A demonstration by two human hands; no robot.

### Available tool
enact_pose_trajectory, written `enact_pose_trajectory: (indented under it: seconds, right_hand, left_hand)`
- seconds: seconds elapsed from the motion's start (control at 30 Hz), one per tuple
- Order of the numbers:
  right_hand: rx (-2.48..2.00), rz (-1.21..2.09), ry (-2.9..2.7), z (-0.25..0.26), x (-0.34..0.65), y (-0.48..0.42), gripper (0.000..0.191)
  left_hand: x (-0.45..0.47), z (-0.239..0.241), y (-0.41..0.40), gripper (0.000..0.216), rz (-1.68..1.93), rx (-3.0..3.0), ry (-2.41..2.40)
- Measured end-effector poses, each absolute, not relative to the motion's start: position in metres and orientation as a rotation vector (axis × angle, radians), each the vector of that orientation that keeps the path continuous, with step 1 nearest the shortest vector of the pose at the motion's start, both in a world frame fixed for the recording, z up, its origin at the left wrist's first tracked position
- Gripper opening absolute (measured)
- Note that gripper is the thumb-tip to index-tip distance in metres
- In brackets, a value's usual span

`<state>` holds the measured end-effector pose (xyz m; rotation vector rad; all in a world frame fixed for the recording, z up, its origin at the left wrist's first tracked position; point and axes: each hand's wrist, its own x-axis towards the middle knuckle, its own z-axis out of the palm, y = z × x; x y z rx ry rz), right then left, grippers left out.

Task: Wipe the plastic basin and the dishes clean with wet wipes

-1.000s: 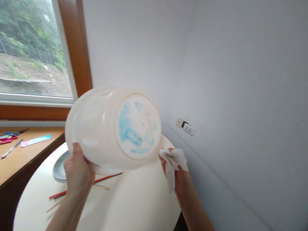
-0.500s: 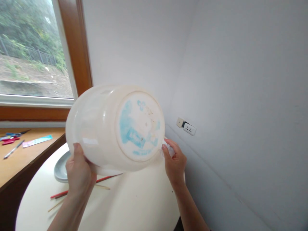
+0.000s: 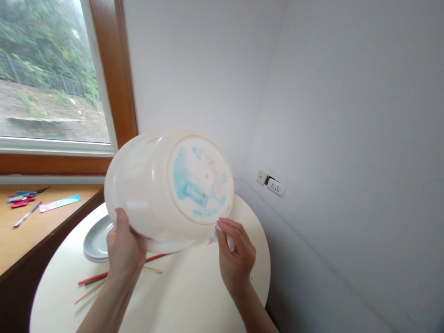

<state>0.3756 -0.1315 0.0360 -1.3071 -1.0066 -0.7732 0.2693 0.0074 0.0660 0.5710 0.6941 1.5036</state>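
- The white bucket [image 3: 144, 189] was tilted on its side in the air above the round white bench [image 3: 183, 296], its base turned toward the viewer and somewhat right.
- Blue patches and a few brownish marks showed on that base.
- The left hand [image 3: 123, 245] had its grip clamped on the bucket near the end away from the base; its thumb lay along the outer wall, the other fingers mostly hidden.
- The right hand [image 3: 237, 261] had its grip pinched together on a white tissue [image 3: 231, 243], at the lower edge of the base.
- A grey dish [image 3: 95, 240] sat on the round bench, partly behind the bucket and left hand.
- A red stick [image 3: 92, 279] and a pale stick [image 3: 87, 295] lay beneath the left forearm.
- On the wooden bench [image 3: 71, 222] at left were a pen [image 3: 27, 215] and a pink-and-blue strip [image 3: 59, 203].
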Motion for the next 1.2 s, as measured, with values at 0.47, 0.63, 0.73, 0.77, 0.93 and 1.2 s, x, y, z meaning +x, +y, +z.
enact_pose_trajectory:
  seconds: [0.47,0.63,0.73,0.77,0.93,1.2]
  right_hand:
    - [-1.302,-0.892,-0.875,0.049,0.415,-0.121,0.014]
    - [-1.167,-0.776,-0.924,0.043,0.375,-0.116,0.021]
    - [-1.107,-0.563,-0.86,0.045,0.366,-0.115,0.018]
    - [-1.089,-0.448,-0.806,0.046,0.366,-0.115,0.015]
    - [-0.937,0.007,-0.582,0.046,0.38,-0.123,0.018]
    - [-0.828,-0.277,-0.387,0.078,0.438,-0.136,0.014]
  left_hand:
    - [0.271,0.06,0.003,0.026,1.417,0.55,0.598]
    - [0.279,0.054,0.004,0.029,1.425,0.538,0.616]
    - [0.281,0.052,0.005,0.032,1.429,0.538,0.647]
    - [0.28,0.052,0.006,0.033,1.426,0.542,0.656]
    - [0.276,0.05,0.01,0.032,1.394,0.557,0.682]
    - [0.274,0.049,0.009,0.029,1.289,0.52,0.626]
